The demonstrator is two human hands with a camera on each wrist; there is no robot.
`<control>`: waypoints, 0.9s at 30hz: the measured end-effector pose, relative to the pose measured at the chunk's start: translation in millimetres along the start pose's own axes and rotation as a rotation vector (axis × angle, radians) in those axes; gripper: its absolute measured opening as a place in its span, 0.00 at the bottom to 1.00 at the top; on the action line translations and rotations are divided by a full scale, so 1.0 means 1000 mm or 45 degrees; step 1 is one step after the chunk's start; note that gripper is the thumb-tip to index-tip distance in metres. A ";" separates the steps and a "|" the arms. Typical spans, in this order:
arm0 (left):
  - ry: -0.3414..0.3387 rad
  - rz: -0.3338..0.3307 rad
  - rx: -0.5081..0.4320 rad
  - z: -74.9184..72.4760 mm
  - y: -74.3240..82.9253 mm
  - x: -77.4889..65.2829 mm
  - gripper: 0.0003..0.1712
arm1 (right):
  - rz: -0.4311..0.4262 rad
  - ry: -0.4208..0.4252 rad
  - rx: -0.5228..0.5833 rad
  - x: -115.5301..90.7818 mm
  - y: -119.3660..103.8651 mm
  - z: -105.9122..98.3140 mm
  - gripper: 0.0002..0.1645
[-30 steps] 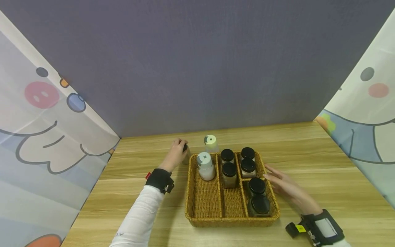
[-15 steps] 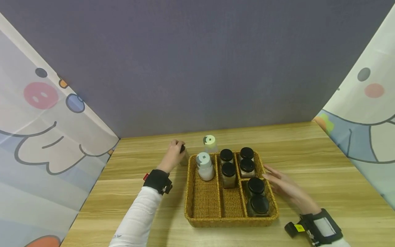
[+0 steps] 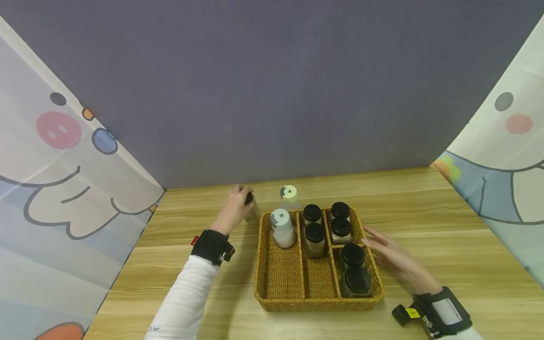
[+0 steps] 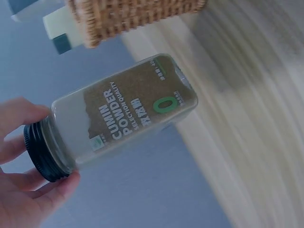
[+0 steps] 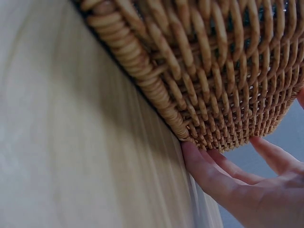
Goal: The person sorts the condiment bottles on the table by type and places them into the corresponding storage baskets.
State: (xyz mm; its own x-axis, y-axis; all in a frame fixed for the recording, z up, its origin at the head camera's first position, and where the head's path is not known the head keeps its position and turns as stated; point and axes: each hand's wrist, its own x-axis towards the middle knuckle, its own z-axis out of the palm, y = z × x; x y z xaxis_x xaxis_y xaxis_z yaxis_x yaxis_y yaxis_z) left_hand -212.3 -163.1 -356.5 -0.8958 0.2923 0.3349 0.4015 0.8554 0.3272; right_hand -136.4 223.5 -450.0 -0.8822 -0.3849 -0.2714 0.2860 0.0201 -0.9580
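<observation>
My left hand point(image 3: 231, 208) grips the black lid of a clear spice jar point(image 4: 128, 104) labelled cumin powder, left of the wicker basket's back corner. In the left wrist view, fingers and thumb close round the lid and brown powder shows inside the jar. Whether its base touches the table is hard to tell. My right hand point(image 3: 397, 259) rests against the right side of the wicker basket point(image 3: 280, 302), fingers fairly straight. In the right wrist view its fingertips touch the woven wall point(image 5: 209, 85).
The basket has several compartments. A white-capped jar point(image 3: 283, 231) stands at its back left; black-lidded jars point(image 3: 315, 238) fill spots in the middle and right. Behind the basket stands a bottle with a pale yellow cap point(image 3: 289, 194). A grey panel point(image 3: 272, 94) borders the wooden table.
My left hand has shifted slightly left and away from the basket, carrying the spice jar with it. The right hand and basket look unmoved.
</observation>
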 end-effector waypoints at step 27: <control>-0.051 0.075 -0.036 -0.044 0.029 0.006 0.17 | -0.008 0.020 -0.022 0.000 -0.001 0.001 0.43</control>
State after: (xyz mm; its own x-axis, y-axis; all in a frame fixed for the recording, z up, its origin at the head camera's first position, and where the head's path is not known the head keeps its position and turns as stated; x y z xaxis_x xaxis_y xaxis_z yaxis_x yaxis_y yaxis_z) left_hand -197.4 -155.8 -306.4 -0.8771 0.3594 0.3187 0.4586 0.8240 0.3328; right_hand -136.0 222.6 -448.8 -0.8897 -0.3707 -0.2666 0.2741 0.0334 -0.9611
